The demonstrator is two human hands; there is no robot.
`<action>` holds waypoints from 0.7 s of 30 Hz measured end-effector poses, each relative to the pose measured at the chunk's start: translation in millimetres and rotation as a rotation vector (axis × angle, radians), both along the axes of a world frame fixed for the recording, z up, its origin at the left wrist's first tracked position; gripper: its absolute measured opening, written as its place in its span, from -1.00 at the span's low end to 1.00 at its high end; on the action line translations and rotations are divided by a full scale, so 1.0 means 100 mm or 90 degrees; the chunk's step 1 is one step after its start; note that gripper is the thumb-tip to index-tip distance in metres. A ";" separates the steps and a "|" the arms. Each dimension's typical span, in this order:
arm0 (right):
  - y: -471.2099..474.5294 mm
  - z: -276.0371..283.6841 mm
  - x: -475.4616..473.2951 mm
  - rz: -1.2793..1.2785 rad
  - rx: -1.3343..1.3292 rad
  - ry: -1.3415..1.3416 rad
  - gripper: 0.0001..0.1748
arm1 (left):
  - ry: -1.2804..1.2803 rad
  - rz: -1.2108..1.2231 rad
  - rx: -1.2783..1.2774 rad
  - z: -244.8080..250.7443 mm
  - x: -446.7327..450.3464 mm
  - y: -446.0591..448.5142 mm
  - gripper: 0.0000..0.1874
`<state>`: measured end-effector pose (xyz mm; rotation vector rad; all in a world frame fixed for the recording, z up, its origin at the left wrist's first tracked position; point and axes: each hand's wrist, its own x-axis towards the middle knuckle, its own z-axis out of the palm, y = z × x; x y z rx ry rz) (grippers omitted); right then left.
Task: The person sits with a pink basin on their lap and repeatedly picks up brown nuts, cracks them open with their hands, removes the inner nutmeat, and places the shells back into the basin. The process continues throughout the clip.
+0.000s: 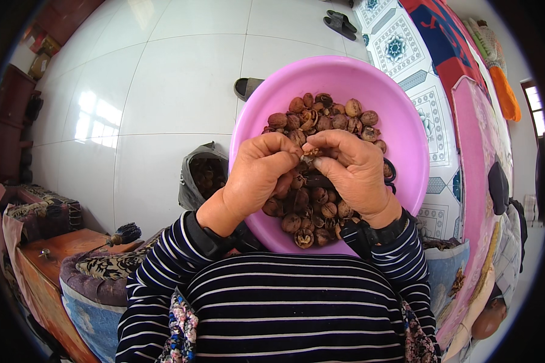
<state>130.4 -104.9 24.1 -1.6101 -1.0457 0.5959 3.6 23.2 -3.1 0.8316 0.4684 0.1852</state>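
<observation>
A small broken walnut piece (312,153) is pinched between the fingertips of both hands, above a large pink plastic basin (406,118). My left hand (263,170) comes in from the left, thumb and forefinger closed at the piece. On the other side my right hand (356,172) grips it with thumb and forefinger. Whole walnuts (329,209) and cracked shells (304,237) lie beneath in the basin. Partly hidden under my right hand is a dark tool with black loop handles (391,171); its exact kind cannot be told.
Left of the basin stands a grey plastic bag (191,181) with brownish pieces inside. A dark slipper (246,87) lies by the basin's rim, and a pair of slippers (340,25) farther off. Patterned tiles (431,113) run along the right. A wooden stool-like surface (68,247) is at left.
</observation>
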 end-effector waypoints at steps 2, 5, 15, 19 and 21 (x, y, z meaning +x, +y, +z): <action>0.01 0.01 0.01 0.015 0.010 -0.014 -0.71 | -0.003 0.017 -0.011 0.01 0.00 0.00 -0.96; 0.02 0.03 0.02 0.019 0.028 -0.019 -0.74 | -0.041 0.012 -0.023 0.02 0.00 0.01 -0.98; 0.02 0.03 0.02 0.048 0.039 -0.174 -0.72 | -0.001 0.016 0.103 0.01 0.03 -0.06 -0.87; 0.01 0.04 0.02 0.058 0.032 -0.175 -0.72 | 0.039 0.033 0.174 0.02 0.02 -0.08 -0.86; 0.01 0.06 0.02 0.052 0.042 -0.140 -0.73 | 0.029 0.031 0.145 0.03 0.01 -0.07 -0.85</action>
